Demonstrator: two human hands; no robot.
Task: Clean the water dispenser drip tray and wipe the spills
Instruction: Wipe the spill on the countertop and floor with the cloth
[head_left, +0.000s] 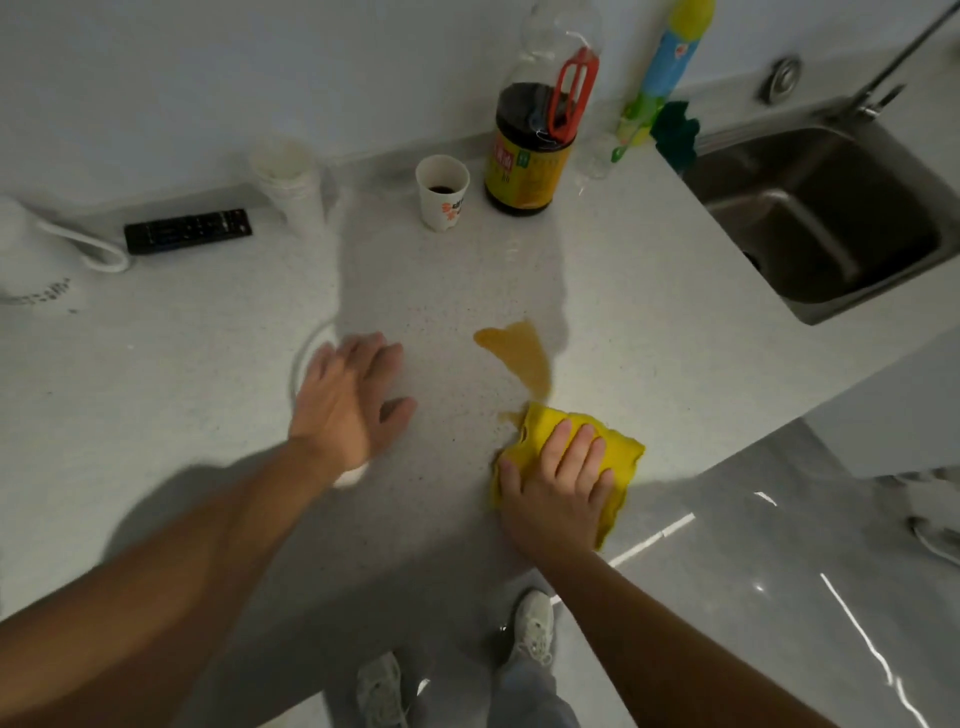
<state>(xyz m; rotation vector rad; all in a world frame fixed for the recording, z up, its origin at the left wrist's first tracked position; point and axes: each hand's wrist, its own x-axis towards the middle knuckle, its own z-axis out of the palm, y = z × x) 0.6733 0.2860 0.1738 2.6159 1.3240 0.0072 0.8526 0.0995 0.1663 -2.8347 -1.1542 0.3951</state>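
Nearest me, my right hand is pressing straight fingers flat on the yellow cloth, its far corner touching the brown spill on the surface. My left hand is spreading open alongside.

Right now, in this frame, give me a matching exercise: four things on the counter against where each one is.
Things:
1 yellow cloth
2 paper cup
3 remote control
4 brown spill

Places:
A beside the sauce bottle
B left, at the back edge of the counter
C under the right hand
D bare patch just past the cloth

Pairs: 1-C, 2-A, 3-B, 4-D.
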